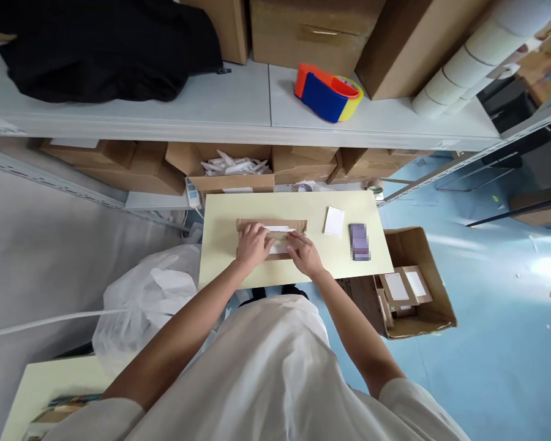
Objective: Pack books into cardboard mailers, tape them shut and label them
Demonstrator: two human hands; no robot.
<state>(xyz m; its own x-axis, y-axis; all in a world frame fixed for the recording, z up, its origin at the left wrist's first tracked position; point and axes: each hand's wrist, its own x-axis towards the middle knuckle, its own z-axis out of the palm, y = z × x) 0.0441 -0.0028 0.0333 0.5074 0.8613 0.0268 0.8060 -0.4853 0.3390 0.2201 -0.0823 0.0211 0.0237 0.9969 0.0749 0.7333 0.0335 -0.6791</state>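
A small brown cardboard box [270, 223] lies on the pale yellow table [220, 214] in front of me, with white pieces [280, 229] showing along its middle. On its left part is my left hand [253, 246], fingers bent over the cardboard and thumb toward the centre. My right hand [305, 253] grips the right part, fingertips pressed on the cardboard near the white pieces. Between the two hands a strip of cardboard and white stays visible. My fingers hide part of the box, so I cannot tell whether its flaps are fully closed.
Right of the hands lie a white card [334, 221] and a purple, pixelated item [359, 242]. A large carton [422, 318] with small boxes stands on the floor at right. Above the table's far side runs a shelf [239, 110] bearing a tape dispenser [326, 95].
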